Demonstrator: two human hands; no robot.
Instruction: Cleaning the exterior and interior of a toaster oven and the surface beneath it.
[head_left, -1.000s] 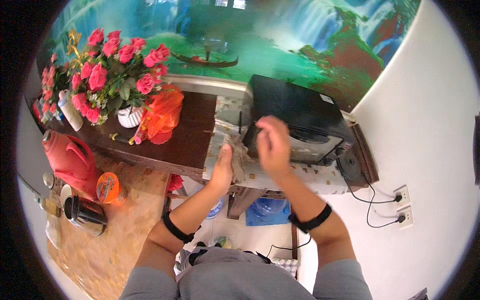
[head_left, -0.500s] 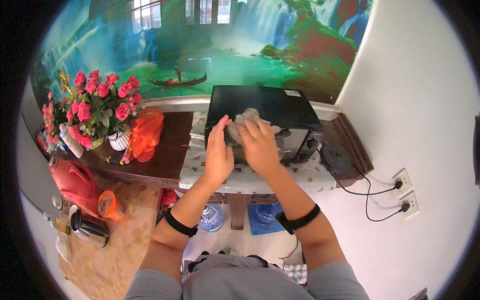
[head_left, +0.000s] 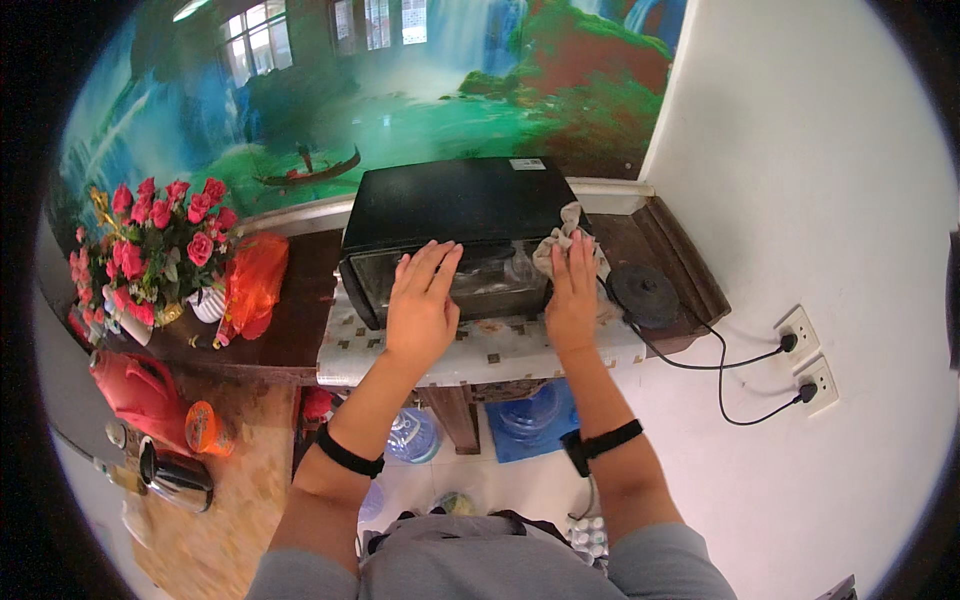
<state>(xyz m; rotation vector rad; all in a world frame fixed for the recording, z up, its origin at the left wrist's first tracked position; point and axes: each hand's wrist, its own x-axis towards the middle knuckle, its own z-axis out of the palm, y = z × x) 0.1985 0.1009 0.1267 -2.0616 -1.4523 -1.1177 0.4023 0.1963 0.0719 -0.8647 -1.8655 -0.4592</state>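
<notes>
Fingers (head_left: 573, 258) of the right hand (head_left: 571, 305) lie nearly straight and close together over a crumpled grey cloth (head_left: 545, 256), at the front right corner of a black oven (head_left: 455, 200); I cannot tell whether they pinch it or only press on it. The left hand (head_left: 420, 318) has nothing in it: its fingers are extended, narrowly spaced, before the glass door, with the tips at the top front edge. What is behind the glass cannot be made out.

A white ribbed vase (head_left: 207, 304) holds pink roses (head_left: 150, 215), beside a red plastic bag (head_left: 257, 285). On the lower tan table (head_left: 250, 490) are a red jug (head_left: 130, 390), an orange tub (head_left: 207, 430) and a dark, shiny kettle (head_left: 180, 482), their contents hidden. Clear bluish water bottles (head_left: 413, 437) stand on the floor.

The oven sits near the front edge of the dark wooden table (head_left: 305, 290), on a patterned sheet (head_left: 400, 367) that hangs over that edge. Dark wood shows between bag and oven; to the right, a round black object (head_left: 643, 297) sits between the oven and the table's raised end.
</notes>
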